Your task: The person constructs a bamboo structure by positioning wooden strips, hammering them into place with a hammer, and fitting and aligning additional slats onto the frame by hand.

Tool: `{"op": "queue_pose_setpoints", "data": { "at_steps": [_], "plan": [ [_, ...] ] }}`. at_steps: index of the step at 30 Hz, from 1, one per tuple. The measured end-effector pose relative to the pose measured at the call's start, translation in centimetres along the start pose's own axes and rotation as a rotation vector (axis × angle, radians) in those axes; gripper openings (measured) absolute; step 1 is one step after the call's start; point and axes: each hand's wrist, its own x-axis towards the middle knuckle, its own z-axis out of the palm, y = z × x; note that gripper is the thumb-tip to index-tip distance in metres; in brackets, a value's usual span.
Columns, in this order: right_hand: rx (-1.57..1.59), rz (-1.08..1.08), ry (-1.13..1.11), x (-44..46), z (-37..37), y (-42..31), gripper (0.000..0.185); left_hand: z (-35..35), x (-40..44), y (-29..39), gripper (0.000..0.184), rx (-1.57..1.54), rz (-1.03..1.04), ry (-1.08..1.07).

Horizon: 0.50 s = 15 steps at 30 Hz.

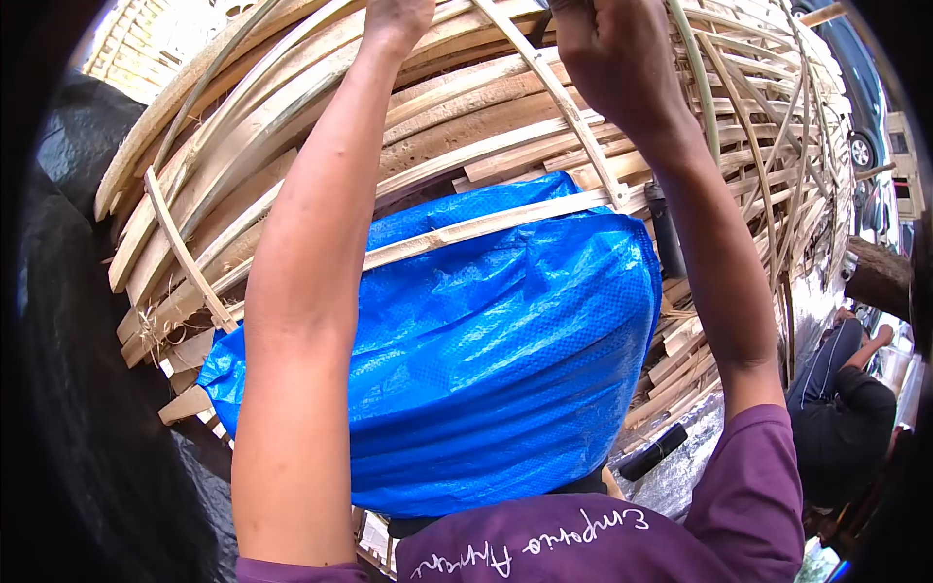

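- Left hand (398, 21) and right hand (622, 68): fingers were mostly cropped; their grip could not be told.
- One wooden slat (549, 83) ran between them.
- One blue tarpaulin (505, 360) hung nearer the body.

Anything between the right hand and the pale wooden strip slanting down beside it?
Nothing visible stands between the right hand and the pale wooden strip; other slats lie behind. The top edge crops the hand, so contact is unclear.

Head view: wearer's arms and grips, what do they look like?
Left arm and right arm: bare below short purple sleeves, no watch or band visible. Left grip and right grip: ungloved where visible, cut off by top edge. Shirtfront: white script.
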Motion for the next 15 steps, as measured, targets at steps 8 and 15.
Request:
{"op": "queue_pose_setpoints", "data": {
  "at_steps": [8, 15],
  "plan": [
    [-0.143, 0.192, -0.096, -1.6, 0.5, 4.0, 0.025, -0.1, -0.3, 0.1, 0.039, -0.018, 0.046, 0.037],
    [-0.137, 0.113, -0.106, -1.9, 1.5, 4.4, 0.025, 0.3, -0.5, 0.1, 0.038, -0.099, -0.03, 0.026]
  ]
}}
